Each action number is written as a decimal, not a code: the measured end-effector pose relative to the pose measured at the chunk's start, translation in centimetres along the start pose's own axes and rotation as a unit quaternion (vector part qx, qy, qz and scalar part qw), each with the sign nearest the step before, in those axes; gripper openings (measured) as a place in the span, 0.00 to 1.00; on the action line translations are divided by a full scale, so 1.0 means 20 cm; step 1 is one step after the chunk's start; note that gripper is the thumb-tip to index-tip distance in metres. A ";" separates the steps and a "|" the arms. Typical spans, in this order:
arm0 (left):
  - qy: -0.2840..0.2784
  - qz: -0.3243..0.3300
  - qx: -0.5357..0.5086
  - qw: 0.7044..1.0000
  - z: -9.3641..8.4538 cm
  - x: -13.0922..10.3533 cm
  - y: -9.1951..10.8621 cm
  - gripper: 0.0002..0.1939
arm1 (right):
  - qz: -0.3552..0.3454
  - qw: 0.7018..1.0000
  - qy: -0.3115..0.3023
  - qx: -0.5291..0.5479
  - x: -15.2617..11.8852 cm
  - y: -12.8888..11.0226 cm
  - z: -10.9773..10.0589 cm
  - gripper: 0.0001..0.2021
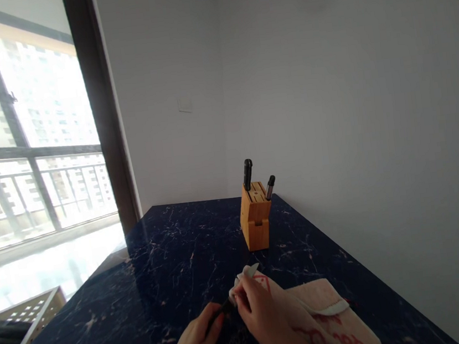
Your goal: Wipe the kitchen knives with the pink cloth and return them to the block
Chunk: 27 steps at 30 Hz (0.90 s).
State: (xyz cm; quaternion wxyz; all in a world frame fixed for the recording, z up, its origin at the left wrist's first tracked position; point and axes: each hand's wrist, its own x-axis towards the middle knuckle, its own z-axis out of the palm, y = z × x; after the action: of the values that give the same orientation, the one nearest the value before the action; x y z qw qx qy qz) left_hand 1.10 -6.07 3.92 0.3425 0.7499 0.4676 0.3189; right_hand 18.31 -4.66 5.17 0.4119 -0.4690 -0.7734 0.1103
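Observation:
A knife with a black handle and a short pale blade [253, 270] is held low over the dark blue marbled table [173, 257]. My left hand [203, 331] is closed round its handle. A fold of a pinkish-white towel with red lettering [331, 321] wraps the blade, and my right hand [254, 303] pinches the cloth there; the tip sticks out beyond it. The rest of the towel lies on the table, partly under my right forearm. Beyond my hands stands a wooden knife block [257, 227], with two dark-handled items in its slots.
Pale walls [332, 126] meet behind the table and run along its right side. At the left are a window [45, 105] with a dark frame and, low down, a perforated light-coloured chair or rack [29, 311] with dark cloth.

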 end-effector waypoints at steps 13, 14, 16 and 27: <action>-0.009 0.004 0.001 1.000 0.00 -0.01 0.01 0.13 | 0.005 1.000 -0.012 -0.019 0.01 -0.01 -0.01 0.07; -0.008 -0.001 0.005 1.000 0.00 -0.01 0.01 0.13 | 0.012 0.999 0.001 -0.032 0.02 0.00 -0.02 0.07; -0.005 -0.008 0.014 1.000 0.00 -0.01 0.01 0.13 | 0.031 0.998 0.027 -0.054 0.03 0.02 -0.04 0.06; -0.004 -0.004 0.004 1.000 0.00 -0.01 -0.01 0.13 | 0.022 0.999 0.005 -0.024 0.02 0.02 -0.03 0.07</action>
State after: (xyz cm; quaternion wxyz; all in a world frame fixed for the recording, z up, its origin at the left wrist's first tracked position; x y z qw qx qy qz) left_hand 0.93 -6.12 3.76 0.3422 0.7508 0.4705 0.3127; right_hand 18.87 -4.16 5.49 0.4016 -0.4958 -0.7637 0.0982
